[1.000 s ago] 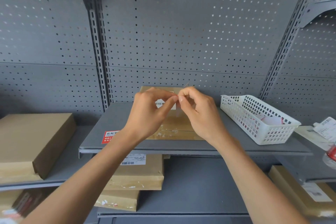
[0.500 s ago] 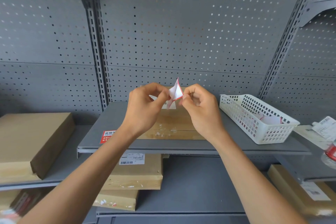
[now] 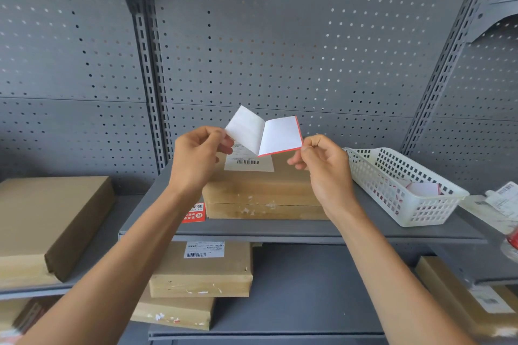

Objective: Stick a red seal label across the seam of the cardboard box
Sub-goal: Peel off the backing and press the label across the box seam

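Observation:
A flat cardboard box (image 3: pixel 260 190) lies on the grey shelf (image 3: pixel 280 230) in front of me, with a white barcode label on its top and a seam along its front side. Above it I hold a label between both hands. My left hand (image 3: pixel 196 159) pinches the white backing paper (image 3: pixel 244 129) at its left corner. My right hand (image 3: pixel 325 168) pinches the red-edged seal label (image 3: pixel 281 134) at its lower right corner. The two sheets are spread in a V, still joined at the middle. A second red label (image 3: pixel 195 213) lies on the shelf left of the box.
A white perforated basket (image 3: pixel 403 185) with more labels stands to the right on the shelf. A larger cardboard box (image 3: pixel 47 221) sits on the left shelf. Two stacked boxes (image 3: pixel 196 274) lie on the shelf below. Grey pegboard backs the shelves. Papers lie at far right.
My hands rose and moved apart. The label, first pinched tight between my fingertips, has been peeled open so backing and sticker now spread wide.

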`<state>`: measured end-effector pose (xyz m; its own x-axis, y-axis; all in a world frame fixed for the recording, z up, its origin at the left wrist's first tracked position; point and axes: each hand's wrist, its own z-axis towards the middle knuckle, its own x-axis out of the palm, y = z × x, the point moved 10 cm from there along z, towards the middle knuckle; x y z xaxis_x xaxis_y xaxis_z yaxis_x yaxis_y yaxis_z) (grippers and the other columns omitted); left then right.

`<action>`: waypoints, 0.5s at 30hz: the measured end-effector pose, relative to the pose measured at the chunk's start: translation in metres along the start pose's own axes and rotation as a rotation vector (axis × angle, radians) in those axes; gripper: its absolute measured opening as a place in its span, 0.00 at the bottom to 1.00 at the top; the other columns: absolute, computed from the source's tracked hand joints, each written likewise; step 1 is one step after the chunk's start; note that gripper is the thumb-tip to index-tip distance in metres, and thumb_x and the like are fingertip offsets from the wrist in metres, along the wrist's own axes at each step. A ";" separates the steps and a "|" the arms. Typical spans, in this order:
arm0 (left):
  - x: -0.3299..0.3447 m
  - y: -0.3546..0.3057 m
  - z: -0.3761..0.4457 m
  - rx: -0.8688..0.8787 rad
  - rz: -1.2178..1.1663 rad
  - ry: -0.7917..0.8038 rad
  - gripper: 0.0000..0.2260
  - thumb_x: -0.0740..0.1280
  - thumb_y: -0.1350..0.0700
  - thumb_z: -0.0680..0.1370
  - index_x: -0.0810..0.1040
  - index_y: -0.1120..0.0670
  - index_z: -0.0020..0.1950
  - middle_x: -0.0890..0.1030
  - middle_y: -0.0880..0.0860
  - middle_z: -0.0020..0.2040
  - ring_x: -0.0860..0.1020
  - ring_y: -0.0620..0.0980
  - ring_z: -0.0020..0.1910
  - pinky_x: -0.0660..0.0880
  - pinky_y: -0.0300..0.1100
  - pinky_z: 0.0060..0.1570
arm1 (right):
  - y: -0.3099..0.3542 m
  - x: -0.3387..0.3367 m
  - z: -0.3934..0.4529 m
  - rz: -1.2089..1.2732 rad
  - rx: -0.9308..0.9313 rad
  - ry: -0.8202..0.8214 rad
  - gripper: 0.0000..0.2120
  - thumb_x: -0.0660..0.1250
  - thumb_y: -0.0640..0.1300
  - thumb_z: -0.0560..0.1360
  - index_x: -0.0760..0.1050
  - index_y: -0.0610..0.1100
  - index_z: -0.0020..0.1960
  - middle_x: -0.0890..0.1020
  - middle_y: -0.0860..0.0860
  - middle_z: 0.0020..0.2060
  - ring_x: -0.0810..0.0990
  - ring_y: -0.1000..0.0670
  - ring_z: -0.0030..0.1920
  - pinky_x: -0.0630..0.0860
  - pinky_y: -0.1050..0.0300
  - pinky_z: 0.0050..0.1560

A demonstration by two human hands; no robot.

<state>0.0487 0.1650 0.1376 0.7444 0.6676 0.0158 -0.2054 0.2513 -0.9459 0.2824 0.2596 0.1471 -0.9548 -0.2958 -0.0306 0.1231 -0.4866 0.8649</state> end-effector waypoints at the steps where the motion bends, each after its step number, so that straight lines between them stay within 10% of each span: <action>1: -0.004 0.002 0.003 -0.005 -0.007 -0.012 0.11 0.65 0.56 0.81 0.82 0.55 0.41 0.87 0.52 0.41 0.83 0.48 0.41 0.74 0.44 0.43 | -0.001 -0.002 0.001 0.006 0.003 -0.008 0.04 0.61 0.40 0.72 0.74 0.44 0.40 0.83 0.54 0.29 0.82 0.46 0.42 0.77 0.56 0.46; 15: -0.031 0.012 0.022 -0.006 0.093 -0.089 0.12 0.64 0.57 0.81 0.82 0.56 0.39 0.86 0.47 0.37 0.83 0.46 0.39 0.74 0.44 0.44 | -0.013 -0.033 0.017 -0.043 0.053 -0.102 0.08 0.60 0.33 0.79 0.76 0.38 0.45 0.83 0.54 0.30 0.82 0.46 0.44 0.78 0.48 0.50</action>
<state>0.0090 0.1629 0.1332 0.6630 0.7474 -0.0436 -0.2672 0.1818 -0.9464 0.3077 0.2898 0.1459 -0.9817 -0.1893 -0.0198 0.0692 -0.4521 0.8893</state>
